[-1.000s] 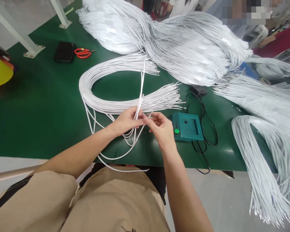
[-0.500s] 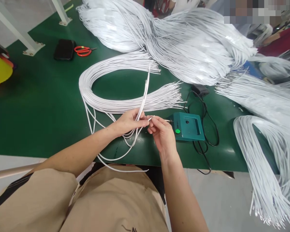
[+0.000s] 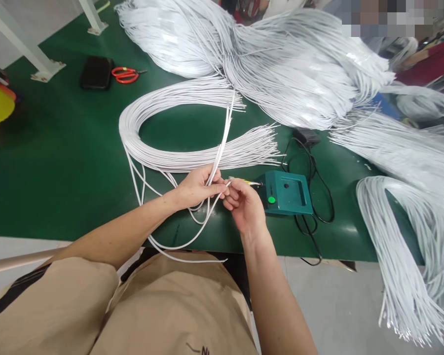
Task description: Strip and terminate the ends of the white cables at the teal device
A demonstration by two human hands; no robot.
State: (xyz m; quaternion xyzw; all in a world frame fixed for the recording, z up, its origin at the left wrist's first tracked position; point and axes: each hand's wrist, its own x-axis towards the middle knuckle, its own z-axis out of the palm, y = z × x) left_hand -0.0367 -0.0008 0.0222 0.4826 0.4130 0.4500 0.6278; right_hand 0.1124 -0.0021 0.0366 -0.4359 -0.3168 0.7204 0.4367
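Several thin white cables (image 3: 222,144) stand up out of my left hand (image 3: 198,188), whose fingers are closed round them. One cable end pokes out between its thumb and forefinger. Touching that end are the pinched fingertips of my right hand (image 3: 246,202). Just beyond them a small tool with a yellow part and metal tip (image 3: 252,183) points at the teal device (image 3: 288,192) with a green button. Behind my hands a curved bundle of white cables (image 3: 131,123) lies on the green table (image 3: 59,182). Loose cables loop below my left hand.
Red-handled scissors (image 3: 125,75) lie beside a black box (image 3: 96,72) at the back left. Large heaps of white cable (image 3: 299,64) cover the back and right. A black cord (image 3: 327,190) coils beside the device. A person's red sleeve (image 3: 429,64) shows at the upper right.
My right hand has shifted slightly and turned, and its fingertips are a little nearer my left thumb. The upright cables lean slightly further right. More of the yellow part shows.
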